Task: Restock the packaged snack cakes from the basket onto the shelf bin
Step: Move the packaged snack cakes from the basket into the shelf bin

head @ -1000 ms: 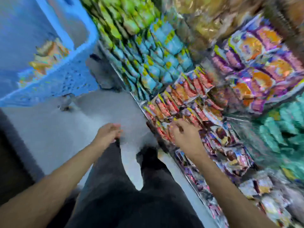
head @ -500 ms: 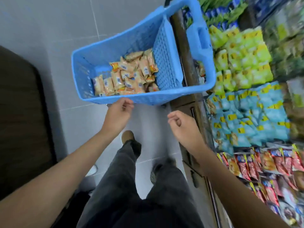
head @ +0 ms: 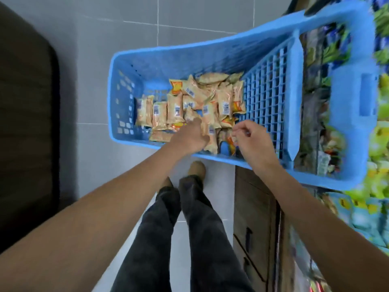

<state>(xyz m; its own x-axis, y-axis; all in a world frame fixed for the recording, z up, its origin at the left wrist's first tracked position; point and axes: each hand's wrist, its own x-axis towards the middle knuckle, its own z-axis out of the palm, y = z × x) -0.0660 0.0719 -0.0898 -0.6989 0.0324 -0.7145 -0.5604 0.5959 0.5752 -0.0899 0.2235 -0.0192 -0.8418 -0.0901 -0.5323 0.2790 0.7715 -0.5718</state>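
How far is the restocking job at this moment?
Done: nothing that can be seen here. In hand: both the left hand and right hand reach into the blue plastic basket; neither clearly holds a pack. Left: many beige wrapped snack cakes lie inside.

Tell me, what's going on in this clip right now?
A person restocking snacks reaches both hands into a blue basket of packaged snack cakes. The left hand is down among the packs, its fingers hidden; the right hand hovers beside it with curled fingers, holding nothing clearly. The stocked shelf stands to the right.
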